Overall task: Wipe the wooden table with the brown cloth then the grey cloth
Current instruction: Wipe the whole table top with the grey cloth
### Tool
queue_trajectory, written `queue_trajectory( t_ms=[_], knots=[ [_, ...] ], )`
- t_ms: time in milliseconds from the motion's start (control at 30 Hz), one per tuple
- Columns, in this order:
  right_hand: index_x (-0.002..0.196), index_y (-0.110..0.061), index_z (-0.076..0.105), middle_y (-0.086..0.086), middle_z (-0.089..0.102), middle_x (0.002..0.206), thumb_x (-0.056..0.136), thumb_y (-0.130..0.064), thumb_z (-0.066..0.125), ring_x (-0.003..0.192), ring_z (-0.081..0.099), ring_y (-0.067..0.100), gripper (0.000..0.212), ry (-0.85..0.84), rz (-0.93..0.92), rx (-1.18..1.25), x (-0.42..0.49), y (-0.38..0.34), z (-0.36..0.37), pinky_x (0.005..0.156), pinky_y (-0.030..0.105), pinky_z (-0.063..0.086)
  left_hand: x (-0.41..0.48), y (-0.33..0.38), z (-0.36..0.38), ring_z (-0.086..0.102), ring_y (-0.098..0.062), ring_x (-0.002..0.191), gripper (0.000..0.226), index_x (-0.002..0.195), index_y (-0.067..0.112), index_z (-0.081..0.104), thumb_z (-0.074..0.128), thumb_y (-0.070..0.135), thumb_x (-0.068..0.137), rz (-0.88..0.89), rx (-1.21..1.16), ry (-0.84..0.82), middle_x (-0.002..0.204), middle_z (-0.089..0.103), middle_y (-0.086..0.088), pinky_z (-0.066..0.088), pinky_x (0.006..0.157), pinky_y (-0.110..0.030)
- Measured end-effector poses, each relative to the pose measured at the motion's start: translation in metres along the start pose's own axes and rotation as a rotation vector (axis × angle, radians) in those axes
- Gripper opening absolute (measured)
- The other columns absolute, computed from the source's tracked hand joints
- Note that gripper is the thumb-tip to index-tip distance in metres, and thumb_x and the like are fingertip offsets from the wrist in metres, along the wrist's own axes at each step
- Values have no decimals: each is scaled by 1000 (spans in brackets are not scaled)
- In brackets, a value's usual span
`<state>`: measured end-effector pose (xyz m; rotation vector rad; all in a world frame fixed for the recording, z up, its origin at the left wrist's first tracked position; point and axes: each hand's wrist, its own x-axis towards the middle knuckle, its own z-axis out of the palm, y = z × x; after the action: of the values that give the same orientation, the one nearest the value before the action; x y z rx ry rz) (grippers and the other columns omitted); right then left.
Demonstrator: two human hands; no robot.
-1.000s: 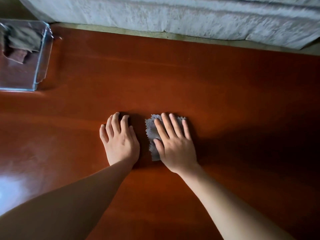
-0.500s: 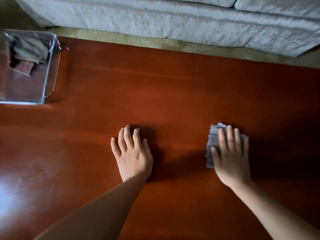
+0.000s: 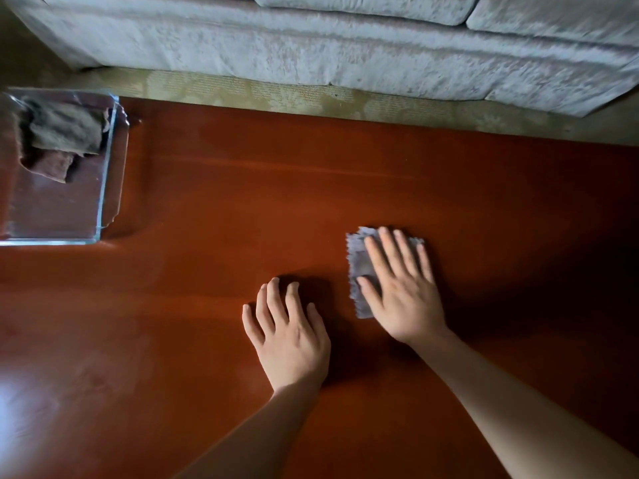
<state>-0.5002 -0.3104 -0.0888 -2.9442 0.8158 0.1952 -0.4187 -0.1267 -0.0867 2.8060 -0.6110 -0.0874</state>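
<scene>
**Pressing the grey cloth flat on the wooden table**

The grey cloth [image 3: 359, 267] lies flat on the wooden table [image 3: 242, 202], a bit right of the middle. Its edges look jagged, like little teeth. The right hand [image 3: 403, 292] lies on top of it, palm down. The fingers [image 3: 390, 250] are straight and a little apart, and the thumb points left across the cloth. The hand covers the right part of the cloth, and the left part and the far corners peek out.

The left hand [image 3: 290, 337] rests on the bare table, just to the near left of the cloth, and does not touch it. Its fingers are a little apart and slightly bent. It holds nothing. Both bare arms reach in from the near side.

The table is shiny red-brown wood. A bright patch of light [image 3: 20, 392] sits on its near left part, and the right side is dark.

Far off at the left edge stands a clear glass dish [image 3: 103, 188]. The brown cloth [image 3: 62, 136] lies bunched up inside it, at the far end.

Past the far edge of the table is a strip of patterned carpet [image 3: 276, 95], and then a pale sofa [image 3: 345, 46].
</scene>
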Motion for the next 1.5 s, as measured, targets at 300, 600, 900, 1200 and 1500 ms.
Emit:
queue_trajectory(
  t_ms=[300,600,900,1200,1500],
  knots=[
    [164,-8,28,19,20,171,108,-54,16,160,17,37,73,-59,278,-37,-34,84,-8,126,64,17,106,50,9,42,-34,143,46,141,15,54,48,27,98,113,12,3,152,49,-12,22,122,-57],
    [166,-19,25,8,14,175,107,-53,31,162,7,29,69,34,-95,25,73,26,-12,127,61,10,123,67,25,42,-36,141,42,140,13,53,45,25,101,62,104,79,150,49,-13,23,121,-56],
    [163,-17,33,12,28,171,108,-53,28,158,27,32,66,112,33,-35,147,156,-20,126,57,20,124,71,22,41,-37,141,45,140,12,54,39,27,100,35,111,37,149,49,-14,22,122,-57],
    [166,-12,22,13,16,174,98,-57,11,161,10,33,82,6,401,66,183,144,-37,127,61,7,125,69,21,42,-38,141,44,140,12,54,42,25,100,39,100,9,149,50,-15,21,122,-59],
    [166,-18,24,5,26,172,106,-55,23,160,17,29,71,50,-109,28,242,-13,-36,127,59,7,124,70,24,44,-39,139,43,138,10,56,43,24,99,30,113,44,148,51,-15,24,121,-58]
  ],
)
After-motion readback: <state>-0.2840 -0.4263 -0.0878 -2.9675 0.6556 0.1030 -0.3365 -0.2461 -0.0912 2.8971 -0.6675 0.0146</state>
